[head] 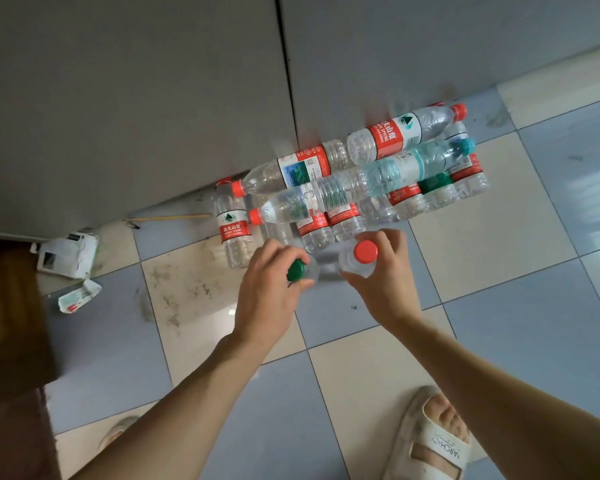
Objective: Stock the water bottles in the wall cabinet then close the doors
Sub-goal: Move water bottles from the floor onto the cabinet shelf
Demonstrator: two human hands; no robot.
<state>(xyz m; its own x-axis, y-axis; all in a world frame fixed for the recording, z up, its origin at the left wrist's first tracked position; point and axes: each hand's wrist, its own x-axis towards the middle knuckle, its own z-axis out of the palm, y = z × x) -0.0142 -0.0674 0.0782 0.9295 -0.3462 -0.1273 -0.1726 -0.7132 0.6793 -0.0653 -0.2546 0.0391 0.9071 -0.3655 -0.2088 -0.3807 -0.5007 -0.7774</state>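
Pickup step: your left hand grips the green-capped clear plastic bottle; your right hand, at 3 o'clock, grips the red-capped one. Next: lift both, open the grey cabinet doors.

The red label of a standing bottle at the left of the stack carried the Chinese characters 农夫山泉 in white under a green mountain logo. A bottle lying on top bore a red label with the same brand's characters, partly seen, and small lettering that looked like "SPRING". The strap of a white slipper read "MARCH", seen upside down. Other labels were too blurred to read.
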